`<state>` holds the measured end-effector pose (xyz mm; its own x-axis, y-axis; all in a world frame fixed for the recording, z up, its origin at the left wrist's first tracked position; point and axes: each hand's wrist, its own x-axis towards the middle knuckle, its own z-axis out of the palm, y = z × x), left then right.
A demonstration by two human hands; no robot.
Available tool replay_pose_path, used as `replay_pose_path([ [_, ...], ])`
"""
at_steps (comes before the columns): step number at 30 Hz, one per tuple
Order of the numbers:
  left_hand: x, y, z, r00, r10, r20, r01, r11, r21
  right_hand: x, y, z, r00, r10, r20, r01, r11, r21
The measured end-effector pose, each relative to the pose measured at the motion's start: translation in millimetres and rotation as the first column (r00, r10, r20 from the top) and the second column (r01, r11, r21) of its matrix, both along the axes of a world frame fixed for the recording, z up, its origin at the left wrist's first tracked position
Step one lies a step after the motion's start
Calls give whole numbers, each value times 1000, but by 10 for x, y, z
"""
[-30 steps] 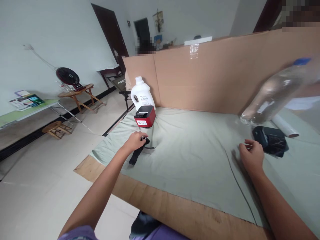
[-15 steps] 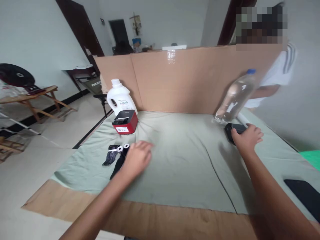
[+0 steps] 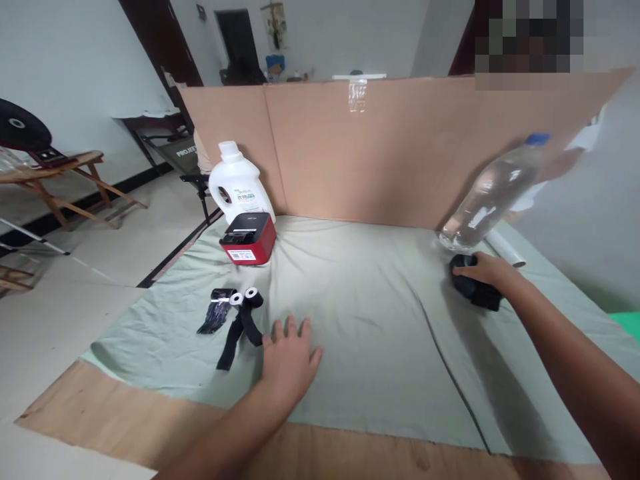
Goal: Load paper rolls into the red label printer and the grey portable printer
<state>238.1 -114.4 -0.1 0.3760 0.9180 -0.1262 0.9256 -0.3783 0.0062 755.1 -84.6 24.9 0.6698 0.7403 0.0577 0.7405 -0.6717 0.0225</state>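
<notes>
Two bare hands work over a pale green cloth (image 3: 350,280), and the red box (image 3: 249,240) on it, with its black top, is the landmark for everything else. The right hand (image 3: 487,270), well to the right of the red box and a little nearer the person, is clamped on a black box (image 3: 473,287); its far fingers are hidden, and I cannot tell whether the black box is lifted or rests on the cloth. The left hand (image 3: 290,353), nearer the person than the red box and slightly to its right, has its fingers spread apart and holds nothing. Two black rolls (image 3: 257,301) with white cores lie just in front of the red box, their strips trailing toward the person; one strip ends right by the left hand, and contact is unclear. A shiny black piece (image 3: 216,313) lies in front of the red box, to its left. Directly behind the red box stands a white jug (image 3: 241,187). Far to its right, a clear bottle (image 3: 493,197) with a blue cap tilts before a cardboard panel (image 3: 360,160), with a white tube (image 3: 506,249) beside the bottle's base.
</notes>
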Motion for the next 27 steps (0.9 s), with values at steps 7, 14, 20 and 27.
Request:
replay_pose_path([
  [7,492,112,-231,794,-527,302,565,824,-48,-1809,306,345,946,209,-246,-248,959,-136],
  [14,384,10,-344,725,-566,392,632,773,-53,-2928,690,269,920,239,-310,-277,957,-83],
  [20,328,-24,-270,640,-618,457,719,692,-72,-3029,798,170,949,150,-278,-185,978,-101],
  [27,221,-212,-195,212,-739,640,968,251,-31,-2654,561,233,886,232,-401,-216,973,86],
])
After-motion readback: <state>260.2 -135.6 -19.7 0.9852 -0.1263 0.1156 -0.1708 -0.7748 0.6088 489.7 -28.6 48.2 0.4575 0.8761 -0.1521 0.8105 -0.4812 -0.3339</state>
